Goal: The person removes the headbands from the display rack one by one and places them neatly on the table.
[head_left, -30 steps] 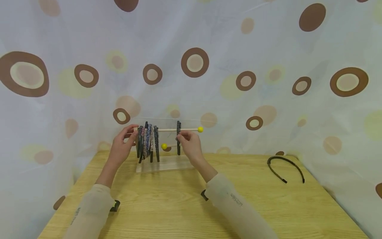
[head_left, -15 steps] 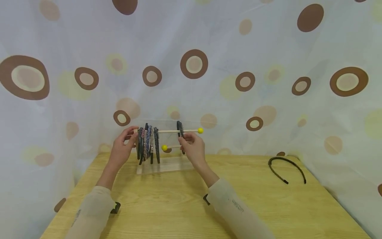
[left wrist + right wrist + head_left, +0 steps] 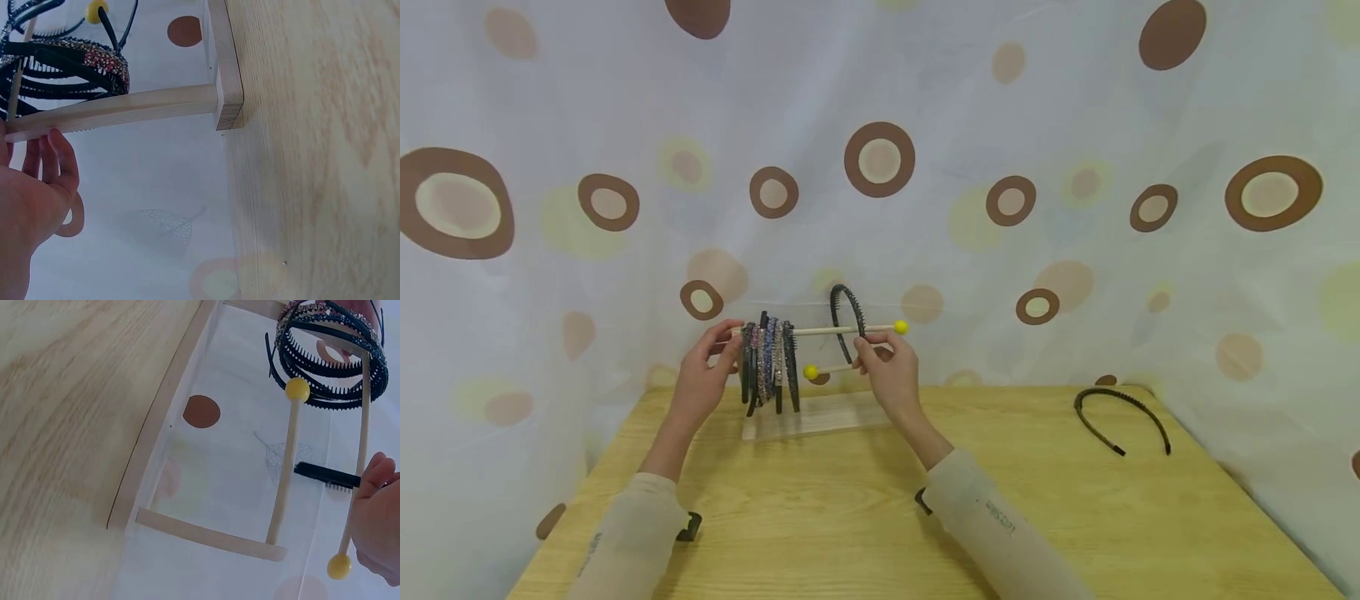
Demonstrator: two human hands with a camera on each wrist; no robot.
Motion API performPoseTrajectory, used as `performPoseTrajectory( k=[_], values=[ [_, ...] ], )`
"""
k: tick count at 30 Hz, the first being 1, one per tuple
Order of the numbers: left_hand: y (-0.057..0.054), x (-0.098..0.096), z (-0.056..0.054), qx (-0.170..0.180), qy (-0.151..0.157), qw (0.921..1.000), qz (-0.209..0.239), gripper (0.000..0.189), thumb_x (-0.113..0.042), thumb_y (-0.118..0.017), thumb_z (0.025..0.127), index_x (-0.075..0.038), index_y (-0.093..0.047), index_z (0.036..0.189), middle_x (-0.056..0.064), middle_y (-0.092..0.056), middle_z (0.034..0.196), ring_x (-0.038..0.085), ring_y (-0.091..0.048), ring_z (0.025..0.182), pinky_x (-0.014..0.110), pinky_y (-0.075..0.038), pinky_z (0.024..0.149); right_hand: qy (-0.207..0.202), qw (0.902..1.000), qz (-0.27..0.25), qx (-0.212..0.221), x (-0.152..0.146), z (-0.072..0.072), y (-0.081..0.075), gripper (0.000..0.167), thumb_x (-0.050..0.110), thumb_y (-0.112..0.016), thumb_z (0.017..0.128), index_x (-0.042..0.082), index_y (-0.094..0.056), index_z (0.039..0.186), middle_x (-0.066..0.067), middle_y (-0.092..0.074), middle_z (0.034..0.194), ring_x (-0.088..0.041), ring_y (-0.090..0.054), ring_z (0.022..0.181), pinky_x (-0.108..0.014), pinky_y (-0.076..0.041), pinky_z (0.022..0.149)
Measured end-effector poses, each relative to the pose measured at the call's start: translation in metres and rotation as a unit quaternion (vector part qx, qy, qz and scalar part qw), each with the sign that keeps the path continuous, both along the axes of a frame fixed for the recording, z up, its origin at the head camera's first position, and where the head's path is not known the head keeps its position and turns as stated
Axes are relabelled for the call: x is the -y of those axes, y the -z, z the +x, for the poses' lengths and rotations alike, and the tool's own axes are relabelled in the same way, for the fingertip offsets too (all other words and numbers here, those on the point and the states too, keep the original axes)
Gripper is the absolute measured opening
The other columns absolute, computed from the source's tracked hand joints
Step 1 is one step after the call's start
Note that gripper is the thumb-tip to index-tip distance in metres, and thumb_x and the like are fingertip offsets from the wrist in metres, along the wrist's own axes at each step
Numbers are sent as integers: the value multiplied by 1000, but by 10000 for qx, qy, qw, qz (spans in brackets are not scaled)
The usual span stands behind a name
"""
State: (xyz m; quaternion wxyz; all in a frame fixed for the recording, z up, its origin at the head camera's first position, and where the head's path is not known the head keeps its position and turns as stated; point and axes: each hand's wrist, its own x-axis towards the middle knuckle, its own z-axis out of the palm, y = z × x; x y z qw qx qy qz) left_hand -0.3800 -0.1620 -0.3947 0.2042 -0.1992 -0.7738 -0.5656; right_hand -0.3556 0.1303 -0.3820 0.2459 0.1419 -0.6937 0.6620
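A wooden headband stand (image 3: 820, 416) stands at the table's back, with an upper rod (image 3: 816, 332) and a lower rod, each tipped with a yellow ball. My left hand (image 3: 700, 379) grips the top of the stand's left post (image 3: 144, 105), fingers bent behind it. Several dark and glittery headbands (image 3: 767, 362) hang bunched at the rod's left end. Further right, my right hand (image 3: 893, 375) pinches a black toothed headband (image 3: 834, 307) by one side. That band loops around the upper rod, turned at an angle; its lower end shows in the right wrist view (image 3: 325, 475).
Another dark headband (image 3: 1107, 392) lies on the right part of the wooden table (image 3: 820, 517). A spotted curtain (image 3: 940, 233) hangs close behind the stand. The lower rod's yellow ball (image 3: 810, 372) sticks out below the upper rod.
The black headband in my right hand has turned from edge-on to a visible open loop and risen a little. My right hand has shifted slightly right. The left hand stays on the post.
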Motion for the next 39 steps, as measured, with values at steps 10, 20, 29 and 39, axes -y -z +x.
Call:
performPoseTrajectory(
  k=[10,20,29,39],
  values=[
    [0,-2,3,42,32,10000,-2,43,-30,-54,108,-10,-54,146,19,-53,135,32,-55,116,40,-60,80,-332,9971,-562,-402,-9,3,-13,18,4,-67,99,-12,-60,102,-32,-67,84,-38,-69,70,-40,-61,75],
    [1,-3,1,-27,84,10000,24,45,-33,-53,108,-12,-53,147,18,-54,135,29,-55,115,27,-58,77,-438,9943,-764,-600,-17,5,-25,16,-4,-65,98,-17,-59,104,-38,-65,90,-31,-69,71,-35,-60,74],
    [-18,-12,24,-7,84,9999,-101,42,-22,-51,110,-1,-50,146,24,-52,135,34,-54,117,48,-58,83,-321,9897,-897,-1071,-25,5,-33,20,7,-69,98,-10,-63,106,-34,-66,86,-25,-69,69,-33,-60,71],
    [-27,-12,33,4,51,9999,-137,42,-22,-52,109,-1,-50,146,26,-51,136,36,-53,119,40,-59,83,-173,9823,-1060,-1537,-43,10,-50,20,6,-69,99,-11,-62,105,-29,-66,81,-24,-68,65,-33,-60,68]
  ],
)
